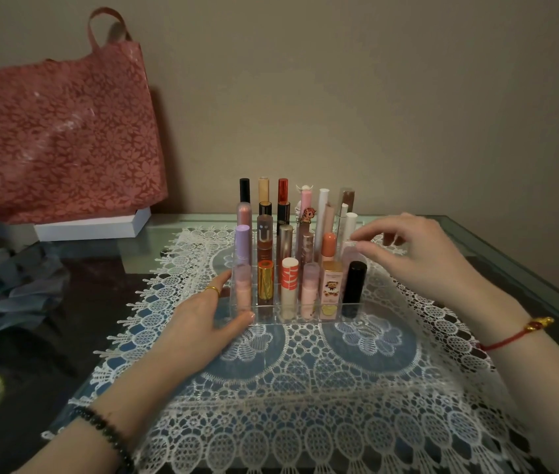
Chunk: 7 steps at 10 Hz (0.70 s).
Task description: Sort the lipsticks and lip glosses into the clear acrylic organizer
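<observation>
Single head view, wide-angle, taken from above the near table [510, 258] edge. It faces forward and down toward the wall [374, 97]. Range is close: the organizer [271, 321] sits mid-frame. The left hand [203, 323] and right hand [421, 258] reach in from the bottom corners. The mat [305, 388] fills the lower half. A bag [66, 131] is upper left.

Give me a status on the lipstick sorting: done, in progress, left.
Done: the organizer holds upright tubes in nearly every slot in view. In hand: the left hand rests against its front left corner; the right hand has its fingers at the top of a pale tube on the right side, grip unclear. Left: no loose tubes show on the lace mat, so probably just seating that one.
</observation>
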### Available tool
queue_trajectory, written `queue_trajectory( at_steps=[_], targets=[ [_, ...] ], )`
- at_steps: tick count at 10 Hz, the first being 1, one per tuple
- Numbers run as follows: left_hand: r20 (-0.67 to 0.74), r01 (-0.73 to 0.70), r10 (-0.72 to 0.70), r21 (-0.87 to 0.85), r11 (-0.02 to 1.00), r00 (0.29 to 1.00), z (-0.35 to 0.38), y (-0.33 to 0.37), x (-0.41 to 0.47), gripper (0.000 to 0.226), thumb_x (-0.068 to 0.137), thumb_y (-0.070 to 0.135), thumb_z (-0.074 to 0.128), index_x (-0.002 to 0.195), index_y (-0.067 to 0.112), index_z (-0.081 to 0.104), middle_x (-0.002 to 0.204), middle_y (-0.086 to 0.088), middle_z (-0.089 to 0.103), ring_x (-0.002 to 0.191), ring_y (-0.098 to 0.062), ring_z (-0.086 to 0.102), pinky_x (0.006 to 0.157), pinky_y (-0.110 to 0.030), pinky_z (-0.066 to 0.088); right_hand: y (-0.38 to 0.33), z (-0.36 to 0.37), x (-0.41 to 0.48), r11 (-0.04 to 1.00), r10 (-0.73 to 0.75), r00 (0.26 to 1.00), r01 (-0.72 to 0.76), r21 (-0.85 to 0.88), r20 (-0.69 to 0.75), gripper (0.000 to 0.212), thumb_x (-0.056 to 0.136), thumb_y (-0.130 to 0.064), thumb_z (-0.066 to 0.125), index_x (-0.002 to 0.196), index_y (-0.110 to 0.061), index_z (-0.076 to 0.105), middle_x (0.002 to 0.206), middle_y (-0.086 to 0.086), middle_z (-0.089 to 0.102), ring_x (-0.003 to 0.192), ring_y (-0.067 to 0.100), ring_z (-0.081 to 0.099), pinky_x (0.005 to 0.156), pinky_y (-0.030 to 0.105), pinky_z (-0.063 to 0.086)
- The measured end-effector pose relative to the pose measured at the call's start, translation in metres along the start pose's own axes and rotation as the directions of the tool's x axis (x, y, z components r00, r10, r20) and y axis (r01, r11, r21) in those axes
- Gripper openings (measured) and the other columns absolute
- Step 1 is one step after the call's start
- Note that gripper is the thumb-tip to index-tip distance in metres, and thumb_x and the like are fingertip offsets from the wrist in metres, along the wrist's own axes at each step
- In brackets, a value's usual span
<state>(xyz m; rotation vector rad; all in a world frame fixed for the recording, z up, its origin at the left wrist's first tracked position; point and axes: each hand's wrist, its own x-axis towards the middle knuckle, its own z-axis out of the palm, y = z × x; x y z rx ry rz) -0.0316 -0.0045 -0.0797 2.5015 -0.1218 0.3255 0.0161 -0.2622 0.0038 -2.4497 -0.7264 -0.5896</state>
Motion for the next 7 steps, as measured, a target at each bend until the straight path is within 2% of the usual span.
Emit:
queue_trajectory(
  at_steps=[1, 2, 3, 4, 5, 6, 7],
  targets=[
    [-0.007, -0.001, 0.001, -0.005, 1.000, 1.000, 0.000, 0.000, 0.001, 0.079, 0.078, 0.048, 0.056, 0.141, 0.026, 0.015, 0.128, -0.002, 0.051, 0.099, -0.014, 0.056, 0.089, -0.026, 0.039, 0.007, 0.002, -0.007, 0.999, 0.047, 0.999, -0.047, 0.023, 0.026, 0.017, 0.079, -0.033, 0.063, 0.095, -0.036, 0.061, 0.087, -0.023, 0.060, 0.074, -0.008, 0.047, 0.058, 0.011, 0.029],
    [0.005, 0.001, -0.001, -0.013, 1.000, 1.000, 0.000, 0.000, 0.001, 0.078, 0.078, 0.047, 0.057, 0.141, 0.027, 0.015, 0.125, 0.001, 0.052, 0.085, -0.008, 0.058, 0.082, -0.020, 0.039, 0.011, 0.010, -0.013, 0.996, 0.074, 0.993, -0.078, 0.039, 0.088, 0.022, 0.078, -0.029, 0.065, 0.100, -0.033, 0.063, 0.091, -0.020, 0.062, 0.079, -0.004, 0.051, 0.058, 0.013, 0.031],
    [0.002, -0.003, 0.003, -0.033, 0.999, 1.000, 0.001, -0.001, 0.000, 0.077, 0.078, 0.046, 0.057, 0.141, 0.027, 0.016, 0.122, 0.004, 0.052, 0.071, 0.007, 0.052, 0.072, -0.014, 0.037, 0.011, 0.016, -0.015, 0.992, 0.088, 0.990, -0.096, 0.076, 0.112, 0.023, 0.078, -0.024, 0.066, 0.098, -0.035, 0.062, 0.089, -0.029, 0.057, 0.081, -0.002, 0.054, 0.059, 0.014, 0.034],
    [-0.008, -0.003, 0.002, -0.062, 0.998, 1.000, 0.002, -0.002, 0.001, 0.077, 0.078, 0.046, 0.058, 0.141, 0.028, 0.017, 0.120, 0.002, 0.054, 0.071, 0.011, 0.048, 0.068, -0.013, 0.036, 0.011, 0.019, -0.015, 0.991, 0.104, 0.992, -0.110, 0.083, 0.077, 0.024, 0.077, -0.024, 0.067, 0.097, -0.036, 0.063, 0.087, -0.030, 0.056, 0.075, -0.004, 0.053, 0.056, 0.010, 0.033],
    [-0.005, 0.000, 0.000, -0.088, 0.996, 1.000, 0.003, -0.002, 0.002, 0.077, 0.078, 0.044, 0.059, 0.141, 0.028, 0.017, 0.120, 0.003, 0.054, 0.071, 0.012, 0.047, 0.065, -0.008, 0.036, 0.013, 0.021, -0.017, 0.990, 0.107, 0.993, -0.110, 0.086, 0.049, 0.023, 0.077, -0.025, 0.068, 0.098, -0.034, 0.064, 0.088, -0.025, 0.060, 0.072, -0.004, 0.053, 0.055, 0.010, 0.033],
    [-0.003, 0.004, -0.004, -0.071, 0.998, 1.000, 0.002, -0.002, 0.001, 0.078, 0.078, 0.044, 0.059, 0.141, 0.027, 0.017, 0.120, 0.004, 0.054, 0.071, 0.012, 0.048, 0.056, -0.004, 0.034, 0.010, 0.020, -0.018, 0.985, 0.127, 0.990, -0.134, 0.105, 0.064, 0.024, 0.077, -0.025, 0.068, 0.100, -0.032, 0.064, 0.091, -0.019, 0.063, 0.076, -0.001, 0.054, 0.058, 0.012, 0.034],
    [-0.013, -0.004, 0.003, -0.084, 0.996, 1.000, 0.001, 0.000, 0.002, 0.077, 0.078, 0.043, 0.058, 0.141, 0.027, 0.017, 0.122, 0.001, 0.055, 0.084, -0.001, 0.056, 0.071, -0.007, 0.040, 0.002, 0.010, -0.022, 0.975, 0.157, 0.988, -0.154, 0.158, -0.007, 0.025, 0.078, -0.027, 0.064, 0.102, -0.034, 0.060, 0.092, -0.015, 0.062, 0.076, 0.002, 0.054, 0.060, 0.015, 0.039]
  ],
)
